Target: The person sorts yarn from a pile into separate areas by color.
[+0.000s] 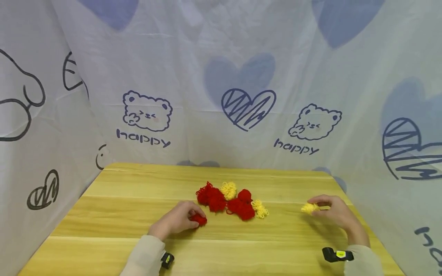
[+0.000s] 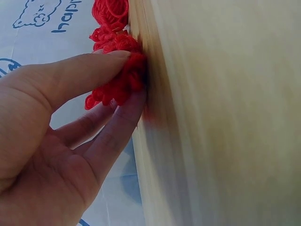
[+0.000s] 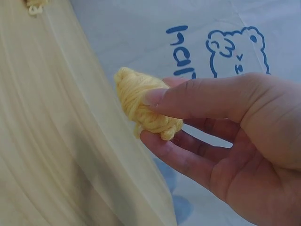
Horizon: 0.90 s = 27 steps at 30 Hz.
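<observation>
My left hand [image 1: 179, 219] pinches a small red yarn bundle [image 1: 199, 219] against the wooden table [image 1: 114, 214], just left of the pile. In the left wrist view the thumb and fingers [image 2: 117, 120] close round the red yarn bundle [image 2: 120, 82]. My right hand [image 1: 333, 211] pinches a small yellow yarn bundle [image 1: 309, 208] near the table's right side. The right wrist view shows the yellow yarn bundle [image 3: 143, 108] held between thumb and fingers [image 3: 188, 96]. Between the hands lies a pile of red yarn bundles [image 1: 211, 197] and yellow yarn bundles [image 1: 228, 189].
A white cloth printed with hearts and bears [image 1: 241, 107] hangs behind and on both sides of the table. Black wrist cameras [image 1: 336, 254] sit on both forearms. Another yellow bundle [image 1: 259, 209] lies at the pile's right end.
</observation>
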Tool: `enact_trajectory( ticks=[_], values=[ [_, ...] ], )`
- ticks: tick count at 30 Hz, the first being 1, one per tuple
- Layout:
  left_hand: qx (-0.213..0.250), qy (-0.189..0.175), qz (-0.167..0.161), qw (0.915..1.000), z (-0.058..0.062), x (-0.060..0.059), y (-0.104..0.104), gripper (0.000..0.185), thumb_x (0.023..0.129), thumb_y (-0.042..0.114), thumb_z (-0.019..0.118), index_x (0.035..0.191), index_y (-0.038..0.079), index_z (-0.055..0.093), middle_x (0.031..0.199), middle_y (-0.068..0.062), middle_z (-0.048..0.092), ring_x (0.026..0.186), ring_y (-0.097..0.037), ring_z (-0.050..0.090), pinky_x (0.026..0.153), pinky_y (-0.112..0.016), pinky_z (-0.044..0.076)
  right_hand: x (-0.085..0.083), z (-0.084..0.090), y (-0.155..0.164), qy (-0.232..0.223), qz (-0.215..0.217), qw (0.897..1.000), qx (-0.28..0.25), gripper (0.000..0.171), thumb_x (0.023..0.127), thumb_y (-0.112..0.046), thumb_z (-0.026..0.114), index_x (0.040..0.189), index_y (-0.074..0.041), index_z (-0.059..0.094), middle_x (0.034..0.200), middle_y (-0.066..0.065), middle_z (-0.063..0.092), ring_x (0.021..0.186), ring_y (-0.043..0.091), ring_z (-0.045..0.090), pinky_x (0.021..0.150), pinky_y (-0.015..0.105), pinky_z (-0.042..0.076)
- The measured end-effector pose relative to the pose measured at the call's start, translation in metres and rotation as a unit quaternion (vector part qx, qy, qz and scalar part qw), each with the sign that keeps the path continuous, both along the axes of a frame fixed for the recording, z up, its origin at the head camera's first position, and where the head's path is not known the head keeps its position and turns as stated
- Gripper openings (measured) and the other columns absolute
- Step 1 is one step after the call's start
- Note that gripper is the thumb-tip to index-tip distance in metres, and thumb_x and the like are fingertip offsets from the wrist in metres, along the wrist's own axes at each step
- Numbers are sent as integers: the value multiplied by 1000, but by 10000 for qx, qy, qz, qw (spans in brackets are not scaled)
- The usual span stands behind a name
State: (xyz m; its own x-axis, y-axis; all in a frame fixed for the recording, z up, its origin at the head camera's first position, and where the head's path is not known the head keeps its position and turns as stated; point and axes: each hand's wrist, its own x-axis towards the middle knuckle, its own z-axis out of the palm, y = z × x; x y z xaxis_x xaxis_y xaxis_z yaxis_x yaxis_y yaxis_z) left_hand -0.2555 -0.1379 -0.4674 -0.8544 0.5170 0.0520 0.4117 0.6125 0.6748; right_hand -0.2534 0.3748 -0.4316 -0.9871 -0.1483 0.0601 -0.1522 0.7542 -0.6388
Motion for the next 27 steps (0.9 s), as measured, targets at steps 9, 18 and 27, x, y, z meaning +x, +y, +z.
enact_trajectory(
  ticks=[9, 18, 27],
  values=[
    [-66, 31, 8, 10000, 0, 2, 2, 21, 86, 0, 79, 104, 12, 79, 109, -3, 74, 96, -19, 62, 87, -42, 56, -1, -8, 15, 10, -1, 9999, 150, 36, 86, -14, 83, 118, -1, 75, 124, 23, 71, 109, 30, 66, 80, 24, 53],
    [-98, 44, 14, 9999, 1, 2, 2, 22, 86, 1, 79, 104, 14, 79, 109, -1, 73, 98, -19, 62, 89, -42, 56, 0, -16, 24, 12, -146, 9996, 261, 38, 85, -13, 83, 119, 1, 74, 125, 25, 70, 111, 36, 67, 82, 24, 53],
    [-99, 52, 16, 9999, 3, 4, 2, 22, 86, 0, 79, 103, 12, 79, 109, -3, 73, 100, -21, 62, 90, -46, 55, 0, -27, 37, 55, -267, 9992, 292, 36, 84, -9, 83, 117, 3, 74, 121, 26, 72, 104, 29, 70, 79, 17, 51]
  ],
)
